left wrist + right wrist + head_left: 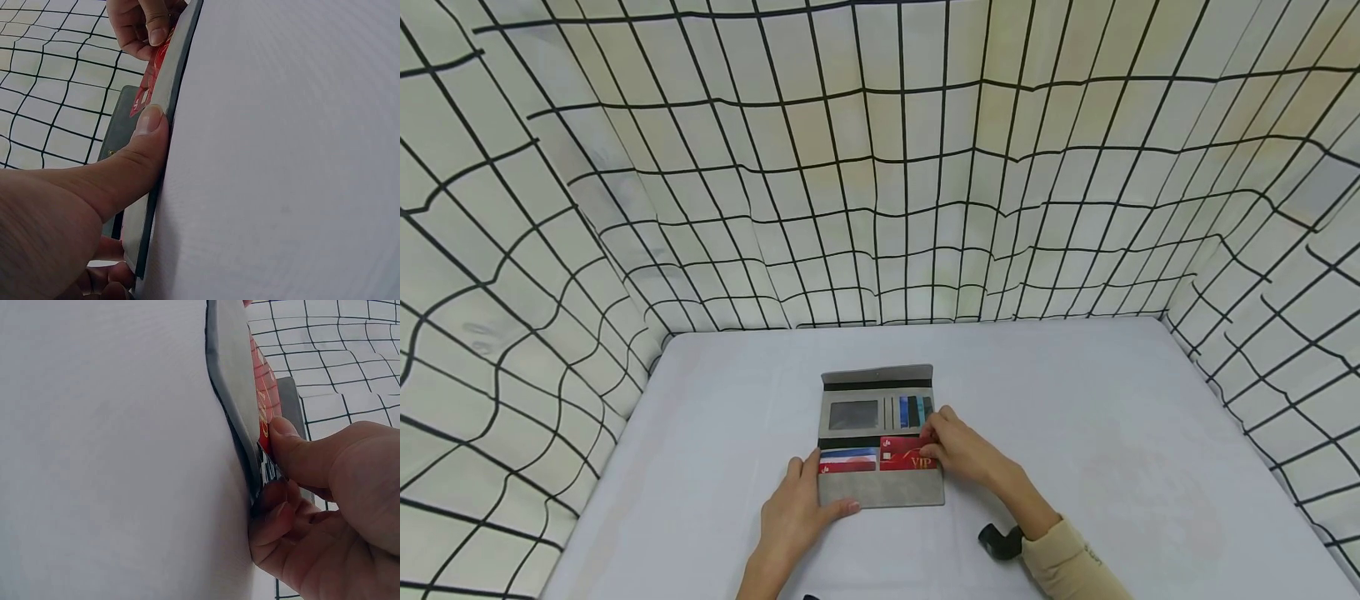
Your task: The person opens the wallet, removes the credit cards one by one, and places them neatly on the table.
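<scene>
A grey wallet lies unfolded on the white table, with a window pocket and card slots showing. My left hand grips its near left corner; in the left wrist view the thumb presses on the near panel, and the other fingers are at the left side, partly hidden. With thumb and fingers, my right hand pinches the right end of a red VIP card, which stands up partly out of the lower right pocket. Several other cards sit in the lower left pocket, and more cards fill the upper right slots.
A small black curved object is beside the right sleeve, partly behind the wrist. The white tabletop extends around the wallet. Black netting over pale sheeting borders the table at the back and sides.
</scene>
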`<state>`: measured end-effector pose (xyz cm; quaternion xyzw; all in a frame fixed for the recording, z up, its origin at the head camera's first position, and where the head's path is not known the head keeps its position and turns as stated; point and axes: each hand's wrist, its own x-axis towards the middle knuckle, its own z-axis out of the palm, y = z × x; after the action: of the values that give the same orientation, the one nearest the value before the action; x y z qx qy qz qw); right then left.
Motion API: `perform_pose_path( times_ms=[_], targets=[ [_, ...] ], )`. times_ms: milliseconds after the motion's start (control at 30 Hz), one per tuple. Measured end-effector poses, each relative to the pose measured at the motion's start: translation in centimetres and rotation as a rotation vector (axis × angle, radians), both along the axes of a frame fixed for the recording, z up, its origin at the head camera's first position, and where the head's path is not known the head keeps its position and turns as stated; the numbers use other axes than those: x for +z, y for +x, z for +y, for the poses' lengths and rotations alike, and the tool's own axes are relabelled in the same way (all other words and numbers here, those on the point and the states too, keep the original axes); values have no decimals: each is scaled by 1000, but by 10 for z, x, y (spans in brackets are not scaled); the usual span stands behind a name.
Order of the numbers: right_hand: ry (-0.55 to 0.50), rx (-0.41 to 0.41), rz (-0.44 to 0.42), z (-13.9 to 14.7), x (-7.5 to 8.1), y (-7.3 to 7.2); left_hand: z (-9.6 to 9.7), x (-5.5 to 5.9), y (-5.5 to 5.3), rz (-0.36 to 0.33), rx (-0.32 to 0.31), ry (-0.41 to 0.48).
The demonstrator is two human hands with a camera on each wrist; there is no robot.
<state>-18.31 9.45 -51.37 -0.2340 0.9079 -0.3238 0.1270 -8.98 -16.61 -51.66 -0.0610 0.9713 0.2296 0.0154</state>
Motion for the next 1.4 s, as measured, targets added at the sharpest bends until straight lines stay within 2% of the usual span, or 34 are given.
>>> perform_pose_path(
  times_ms=[500, 900, 1200, 1400],
  targets=[
    [-61, -16, -59, 2, 1, -2, 1, -1, -1, -12, 12, 20],
    [-132, -67, -45, 10, -7, -9, 0, -3, -2, -25, 15, 12],
    [-277, -79, -172, 21, -10, -15, -1, -4, -2, -18, 10, 7],
    [-314, -114, -227, 26, -10, -19, 0, -3, -2, -16, 12, 10]
  ],
)
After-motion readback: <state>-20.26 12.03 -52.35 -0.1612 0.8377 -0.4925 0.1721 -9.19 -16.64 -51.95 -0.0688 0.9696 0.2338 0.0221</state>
